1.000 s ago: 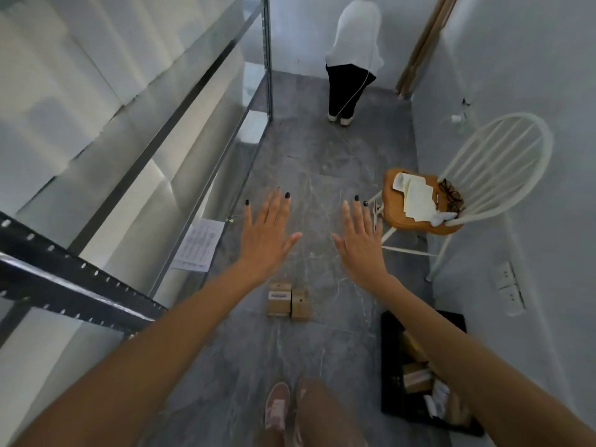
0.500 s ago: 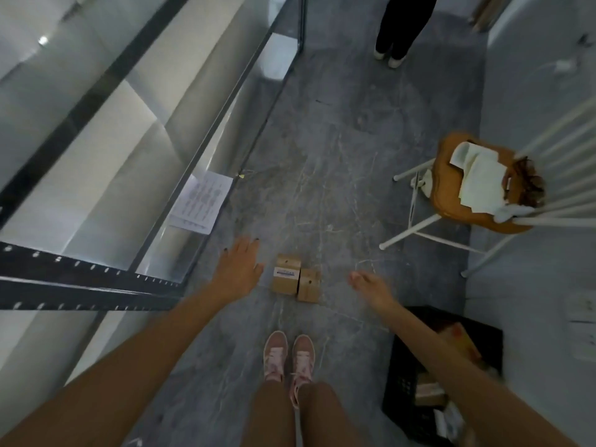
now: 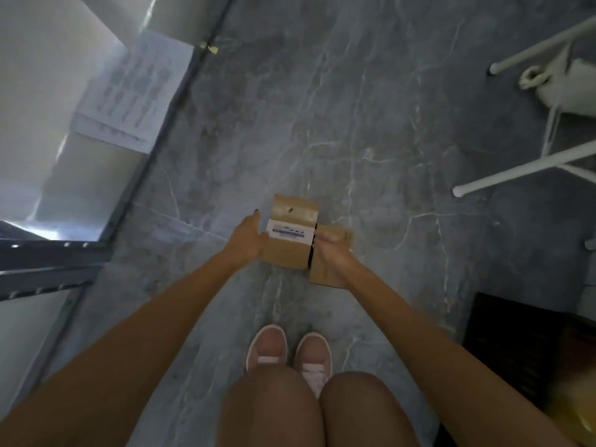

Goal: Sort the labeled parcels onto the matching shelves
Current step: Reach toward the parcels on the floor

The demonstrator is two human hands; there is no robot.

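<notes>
Nearest, the bent knees (image 3: 271,408) and pink shoes (image 3: 267,346) fill more of the view than half a second ago, the person having stooped lower over the grey floor (image 3: 354,124); at near right a black crate (image 3: 516,343) stands on the floor, its contents blurred save a yellowish mass (image 3: 577,411); beyond the shoes, both hands, previously apart from the boxes, now touch them; the left hand (image 3: 246,238) has its grip spread, straight fingers pressed to the left side of the labelled parcel (image 3: 290,246); the right hand (image 3: 332,250) curls its grip round that parcel's right edge, lying over the second parcel (image 3: 329,274) just beside it; both parcels remain on the floor, whether lifted cannot be told; further left, the metal shelf frame (image 3: 48,256) and a printed sheet (image 3: 132,91); far right, white chair legs (image 3: 509,174).
</notes>
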